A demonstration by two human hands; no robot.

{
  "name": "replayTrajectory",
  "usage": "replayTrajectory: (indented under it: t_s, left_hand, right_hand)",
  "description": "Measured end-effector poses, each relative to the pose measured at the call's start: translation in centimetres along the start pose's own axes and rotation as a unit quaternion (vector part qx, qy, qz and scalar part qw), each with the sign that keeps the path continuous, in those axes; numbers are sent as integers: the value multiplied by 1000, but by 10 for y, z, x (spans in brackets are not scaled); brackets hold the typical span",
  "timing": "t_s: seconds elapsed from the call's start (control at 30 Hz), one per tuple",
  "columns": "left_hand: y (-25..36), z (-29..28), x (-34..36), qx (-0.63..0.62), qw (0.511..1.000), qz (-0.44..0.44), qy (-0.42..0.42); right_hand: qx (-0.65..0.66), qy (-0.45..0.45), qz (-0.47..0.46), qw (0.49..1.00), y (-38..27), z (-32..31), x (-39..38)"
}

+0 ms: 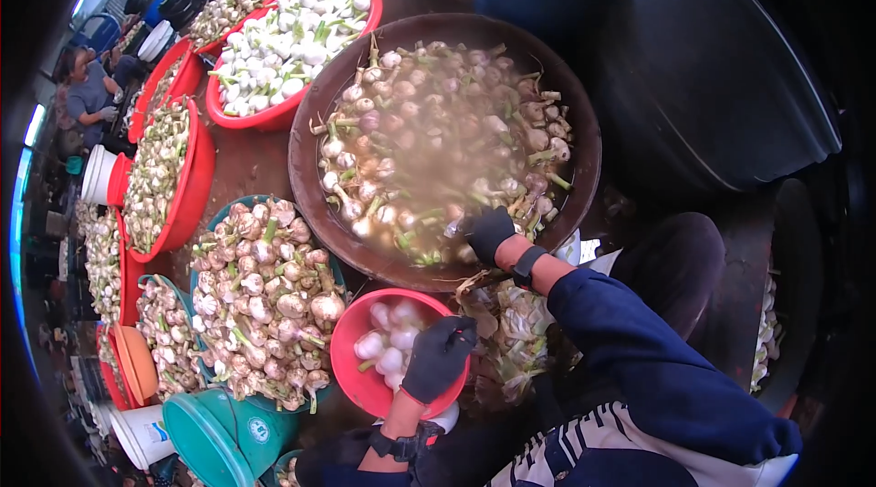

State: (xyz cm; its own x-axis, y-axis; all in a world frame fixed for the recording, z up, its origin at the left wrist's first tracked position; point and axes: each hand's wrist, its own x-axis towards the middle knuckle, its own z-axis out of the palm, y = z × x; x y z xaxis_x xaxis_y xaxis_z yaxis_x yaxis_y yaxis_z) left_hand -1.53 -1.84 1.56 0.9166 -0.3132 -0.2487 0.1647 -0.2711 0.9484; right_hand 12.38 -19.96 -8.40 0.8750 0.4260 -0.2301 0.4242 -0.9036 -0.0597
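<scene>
My left hand point(440, 359), in a dark glove, is closed above the right side of a small red bowl point(341, 361). What its curled fingers hold, if anything, is hidden. Inside the bowl lie several clean white garlic bulbs point(391, 359). My right hand point(491, 236), also gloved, reaches over the near rim of a wide brown basin point(306, 200). Its fingers are bent down around something I cannot make out, beside a small pale shiny thing. Cloudy water point(438, 145) fills the basin, with unpeeled garlic bulbs point(370, 186) crowded around the edge.
A teal tub heaped with unpeeled garlic point(260, 295) stands left of the bowl. Peeled garlic fills a red tub point(228, 113) behind it. Stripped skins point(516, 336) lie below the basin. A green bucket point(214, 437), a large black container point(712, 67) and a seated person point(89, 99) surround this.
</scene>
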Motion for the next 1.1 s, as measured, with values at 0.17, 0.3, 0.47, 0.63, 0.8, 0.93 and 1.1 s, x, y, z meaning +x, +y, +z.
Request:
replayTrajectory:
  t_s: [0.17,0.3,0.47,0.63,0.8,0.93,1.1]
  left_hand:
    - [-17,-1,3,-103,993,-50,21]
    - [-4,-13,9,-461,861,-216,27]
    - [6,-14,11,-603,778,-173,-15]
    - [16,-11,7,-396,902,-81,155]
    - [-5,-4,7,-107,972,2,210]
    - [-4,0,3,-44,973,-12,224]
    - [9,2,2,-61,976,-25,209]
  right_hand:
    - [4,-22,5,1000,1,-16,-16]
    - [255,-1,-8,967,-2,-51,-50]
    - [444,126,-141,876,-33,-72,-83]
    - [433,256,-44,863,-49,-101,-94]
    - [411,313,-11,856,-72,-102,-102]
    - [369,330,-7,869,-78,-100,-106]
    - [393,335,17,856,-79,-93,-107]
